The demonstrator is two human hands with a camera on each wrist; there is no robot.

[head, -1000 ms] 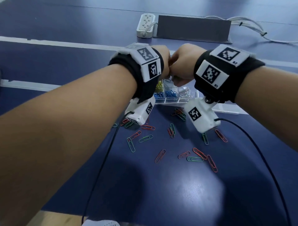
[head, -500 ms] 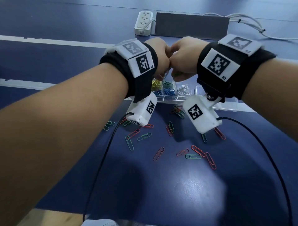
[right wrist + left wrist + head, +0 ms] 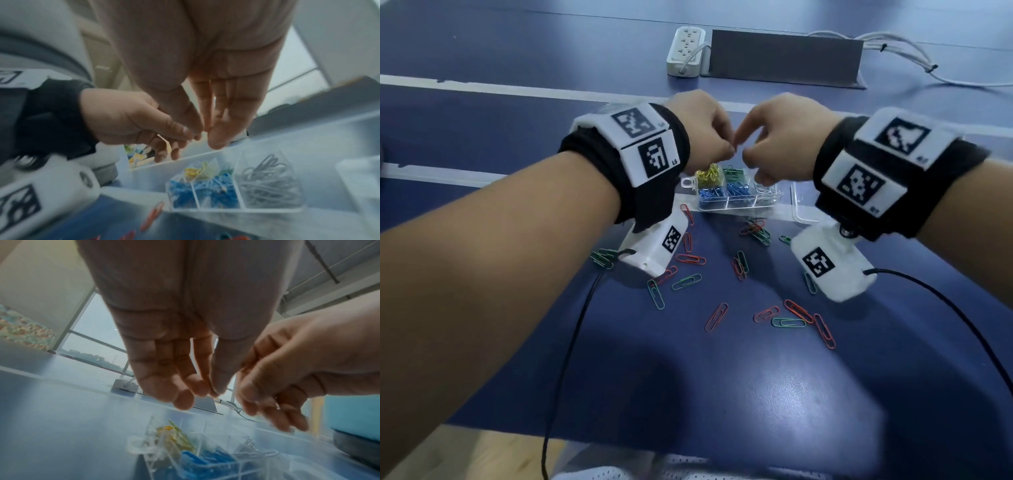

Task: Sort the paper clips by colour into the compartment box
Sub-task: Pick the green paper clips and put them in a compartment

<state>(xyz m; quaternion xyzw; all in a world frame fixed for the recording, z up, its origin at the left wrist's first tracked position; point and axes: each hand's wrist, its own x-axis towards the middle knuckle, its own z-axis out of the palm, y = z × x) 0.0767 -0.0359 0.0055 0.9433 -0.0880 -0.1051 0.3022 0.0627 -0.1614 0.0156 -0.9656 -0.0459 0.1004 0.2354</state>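
A clear compartment box holds yellow, green, blue and silver paper clips in separate cells. My two hands hover close together just above it. My left hand has curled fingers and pinches a yellow paper clip, seen from the right wrist view. My right hand has thumb and forefinger pressed together, and a thin wire loop shows among its fingers. Loose red clips and green clips lie scattered on the blue table in front of the box.
The box's clear lid lies flat to its right. A white power strip, a dark grey panel and white cables sit at the back. Black camera cords trail from both wrists.
The two fists, pressed knuckle to knuckle before, have drawn slightly apart and dropped toward the box. The loose clips on the table have not moved.
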